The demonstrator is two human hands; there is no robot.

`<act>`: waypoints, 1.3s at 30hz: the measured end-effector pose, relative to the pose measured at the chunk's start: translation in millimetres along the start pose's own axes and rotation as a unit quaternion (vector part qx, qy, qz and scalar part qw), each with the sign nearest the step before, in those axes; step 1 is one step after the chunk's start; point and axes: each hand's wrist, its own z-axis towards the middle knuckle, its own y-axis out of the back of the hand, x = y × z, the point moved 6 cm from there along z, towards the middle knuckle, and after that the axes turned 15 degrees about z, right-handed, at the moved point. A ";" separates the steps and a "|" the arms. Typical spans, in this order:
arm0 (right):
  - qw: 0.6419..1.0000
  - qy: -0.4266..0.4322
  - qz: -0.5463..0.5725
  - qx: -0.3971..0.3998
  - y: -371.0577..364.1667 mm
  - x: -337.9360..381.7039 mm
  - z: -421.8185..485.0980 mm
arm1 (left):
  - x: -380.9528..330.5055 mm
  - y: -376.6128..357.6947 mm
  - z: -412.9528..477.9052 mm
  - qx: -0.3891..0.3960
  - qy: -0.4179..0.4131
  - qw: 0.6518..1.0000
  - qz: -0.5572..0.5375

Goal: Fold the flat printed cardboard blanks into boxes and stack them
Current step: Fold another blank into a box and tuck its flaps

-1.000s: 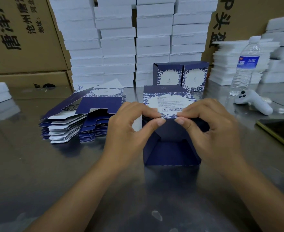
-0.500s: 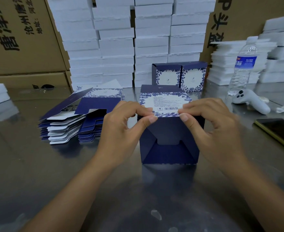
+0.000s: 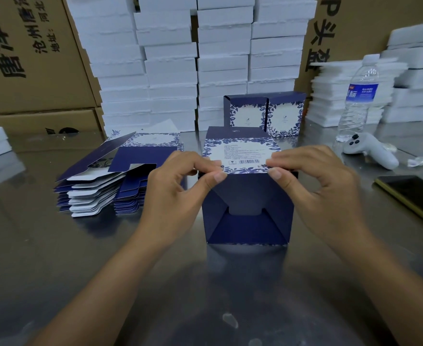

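While sitting mid-table, a blue box [image 3: 248, 208] (open end facing the viewer) is being held: left hand [image 3: 178, 193] and right hand [image 3: 322, 188] are pinching its top edge between thumbs and fingers.

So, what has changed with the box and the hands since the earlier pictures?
The flaps on the near end of the box have folded further in; the notched edge of the upper flap now shows. Nothing was taken or let go: the left hand and right hand still pinch its top near edge. The flat blanks, finished boxes and bottle stayed put.
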 end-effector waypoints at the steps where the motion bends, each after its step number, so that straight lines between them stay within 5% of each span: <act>1: 1.000 -0.001 0.001 -0.006 0.5 -0.9 -0.5 | 1.4 -0.1 0.2 0.002 0.006 1.000 -0.004; 36: 0.978 -0.160 0.128 -0.042 -5.0 -34.5 -8.1 | 20.0 -1.6 0.1 0.006 0.068 0.996 -0.054; 39: 0.963 -0.212 0.165 0.002 -13.5 -40.2 -14.9 | 26.1 -11.0 -6.7 0.027 0.070 0.997 -0.018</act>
